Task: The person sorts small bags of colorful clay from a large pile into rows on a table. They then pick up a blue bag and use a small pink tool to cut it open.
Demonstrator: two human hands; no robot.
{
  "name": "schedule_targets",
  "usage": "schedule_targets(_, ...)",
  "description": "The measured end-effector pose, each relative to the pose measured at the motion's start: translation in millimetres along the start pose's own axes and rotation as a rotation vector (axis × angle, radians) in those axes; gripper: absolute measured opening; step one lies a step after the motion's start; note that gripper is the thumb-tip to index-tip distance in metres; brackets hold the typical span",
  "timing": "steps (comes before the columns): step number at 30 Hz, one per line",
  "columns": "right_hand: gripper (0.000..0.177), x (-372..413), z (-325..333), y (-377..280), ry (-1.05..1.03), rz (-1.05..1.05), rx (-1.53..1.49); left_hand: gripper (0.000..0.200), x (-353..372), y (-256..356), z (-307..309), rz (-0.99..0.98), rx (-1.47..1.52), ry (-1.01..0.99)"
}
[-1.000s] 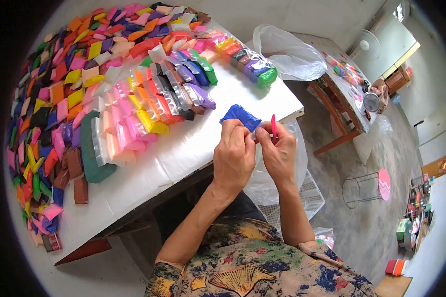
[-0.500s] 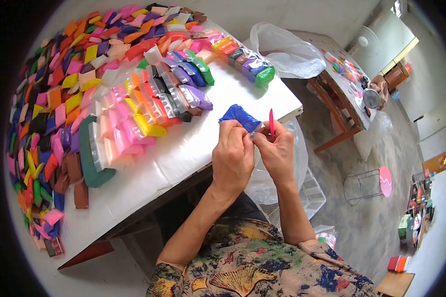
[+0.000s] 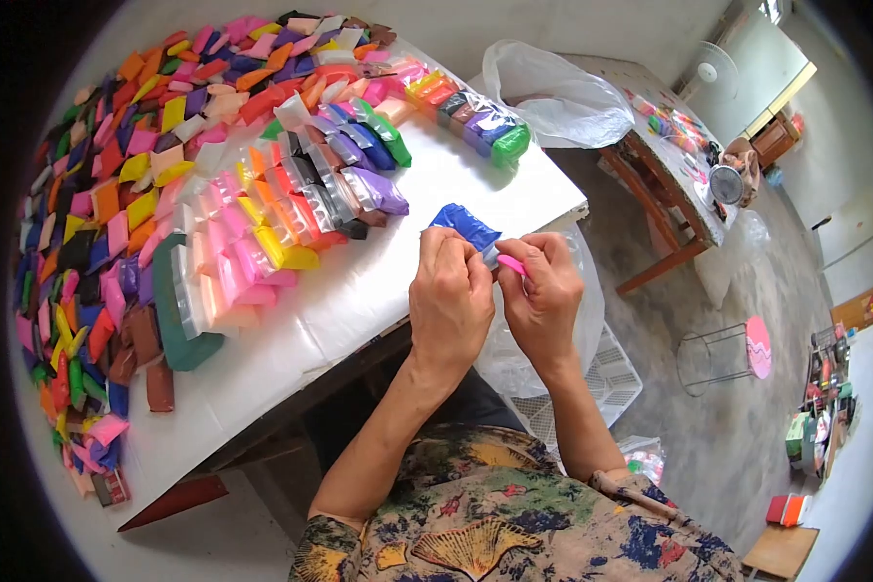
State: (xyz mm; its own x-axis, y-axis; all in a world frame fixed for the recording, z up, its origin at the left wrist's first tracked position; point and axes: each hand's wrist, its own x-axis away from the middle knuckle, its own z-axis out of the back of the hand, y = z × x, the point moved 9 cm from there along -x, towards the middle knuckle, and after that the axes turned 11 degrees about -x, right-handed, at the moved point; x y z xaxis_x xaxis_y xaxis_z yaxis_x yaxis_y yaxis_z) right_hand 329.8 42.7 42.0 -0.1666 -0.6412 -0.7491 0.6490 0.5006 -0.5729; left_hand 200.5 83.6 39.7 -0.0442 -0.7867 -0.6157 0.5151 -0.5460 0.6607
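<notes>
Close to the table's front edge, a blue packet [image 3: 466, 225] in a clear wrapper is pinched between the closed fingers of my left hand [image 3: 453, 296]. My right hand [image 3: 545, 291] is closed around a small pink plastic tool [image 3: 511, 264], its tip pointing left toward the packet's clear end. The two hands are side by side, and the fingertips hide part of the wrapper's end. To their left, stacked rows of colored packets [image 3: 286, 228] lie on the white tabletop [image 3: 359, 281], with a dark green block [image 3: 177, 320] at the near end.
A large heap of loose colored packets [image 3: 141, 194] covers the table's left side. A wrapped multicolor row [image 3: 475, 126] lies near the back corner. Below the right edge are a plastic bag and a white basket [image 3: 611, 373]. A stool [image 3: 757, 347] and second table [image 3: 669, 209] stand right.
The pink tool has tilted from upright to nearly flat, tip now toward the blue packet. Both hands have shifted only slightly. The whole view has moved a little.
</notes>
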Motion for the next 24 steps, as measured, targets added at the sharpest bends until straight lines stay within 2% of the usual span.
schedule_targets(4, 0.027, 2.0, -5.4, -5.3, -0.069, 0.089, 0.159, 0.006, 0.0, 1.4, -0.7, -0.021, 0.004, 0.000)
schedule_targets(11, 0.032, 12.2, -9.3, 2.0, -0.108, 0.108, -0.123, 0.005, -0.7, 5.2, -0.7, -0.041, -0.014, -0.015)
schedule_targets(14, 0.023, 9.4, -8.5, 11.9, -0.163, 0.013, -0.310, 0.004, 0.4, 3.0, -1.9, -0.031, -0.031, -0.007)
schedule_targets(17, 0.011, 20.1, -9.8, 36.3, -0.072, -0.302, -0.544, 0.003, 1.8, -0.2, -0.1, -0.016, 0.004, 0.001)
schedule_targets(20, 0.025, 22.0, -10.1, 42.8, -0.023, -0.520, -0.552, 0.003, 4.3, -2.1, 2.1, -0.003, 0.045, 0.033)
schedule_targets(21, 0.033, 18.0, -10.5, 36.8, -0.010, -0.464, -0.512, 0.003, 4.8, -1.2, 2.9, -0.006, 0.047, 0.045)
schedule_targets(24, 0.031, 12.8, -19.2, 35.1, -0.023, -0.468, -0.423, 0.004, 5.7, 0.1, 3.4, -0.019, 0.054, 0.056)
